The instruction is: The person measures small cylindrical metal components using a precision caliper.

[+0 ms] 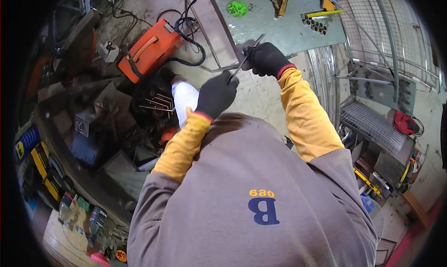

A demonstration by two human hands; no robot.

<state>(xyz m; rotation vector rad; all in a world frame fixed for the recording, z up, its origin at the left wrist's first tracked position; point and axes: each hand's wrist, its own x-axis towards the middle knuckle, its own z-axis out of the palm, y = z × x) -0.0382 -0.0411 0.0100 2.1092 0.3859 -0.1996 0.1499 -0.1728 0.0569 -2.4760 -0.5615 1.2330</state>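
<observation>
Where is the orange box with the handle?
In the head view, the orange box lies on the floor at upper left, left of the gloved left hand, with black cables beside it.

Workshop interior, seen from above. Concrete floor [260, 97], pale and stained. Orange welding machine [150, 50] on the floor at upper left, black cables [190, 43] trailing from it. Green-topped table [274, 27] at top centre, carrying a round green disc [237, 8]. Wire-mesh panels [372, 15] at upper right; metal grating [372, 125] below. Scrap metal and boxes [107, 122] heaped at left.
</observation>
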